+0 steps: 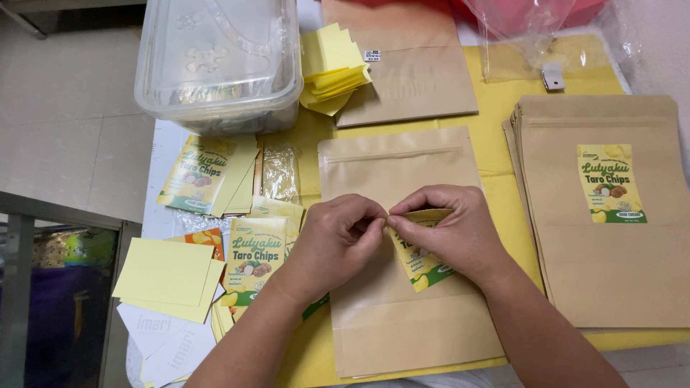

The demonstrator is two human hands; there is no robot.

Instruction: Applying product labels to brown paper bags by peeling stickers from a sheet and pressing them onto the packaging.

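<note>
Over a blank kraft pouch (402,287), left hand (338,241) and right hand (453,230) pinch a label sticker (420,262), fingertips together at its top edge, apparently peeling its backing.

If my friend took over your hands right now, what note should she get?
Left hand and right hand: both pinch the top corner of one green-and-yellow sticker, as if peeling it, above a plain brown pouch.
Done: a stack of brown pouches on the right, the top one stickered.
Left: the pouch under the hands has no sticker yet. More stickers lie to the left, yellow backing papers beside them.
</note>
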